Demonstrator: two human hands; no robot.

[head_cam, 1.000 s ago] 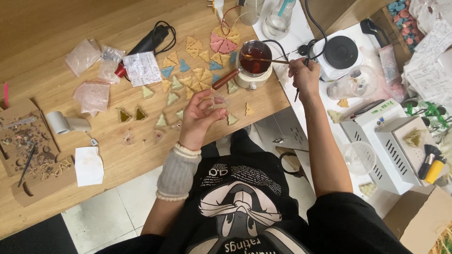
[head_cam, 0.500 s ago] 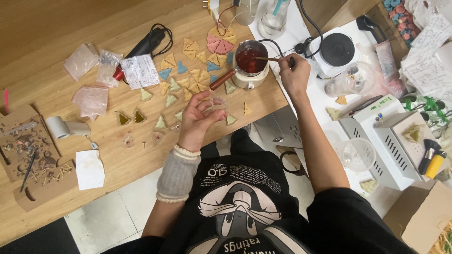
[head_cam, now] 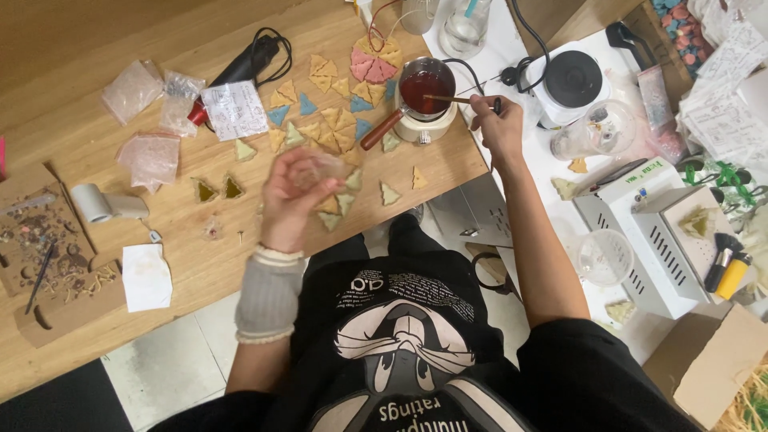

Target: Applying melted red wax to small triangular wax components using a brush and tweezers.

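My right hand (head_cam: 498, 124) pinches a thin wooden stick (head_cam: 448, 99) whose tip dips into the small metal pot of dark red liquid (head_cam: 426, 86), just left of that hand. My left hand (head_cam: 298, 192) is raised with fingers curled around something small and blurred; I cannot tell what. Beyond and beside it, small triangular yellow, blue and pink pieces (head_cam: 336, 112) lie scattered on the pale wooden table (head_cam: 112, 48). Far left of it lie clear plastic bags (head_cam: 148, 156) and a white printed paper label (head_cam: 234, 110). Right of my right hand sits a round black hotplate on a white base (head_cam: 573, 79), with a white metal box (head_cam: 650, 240) nearer me.
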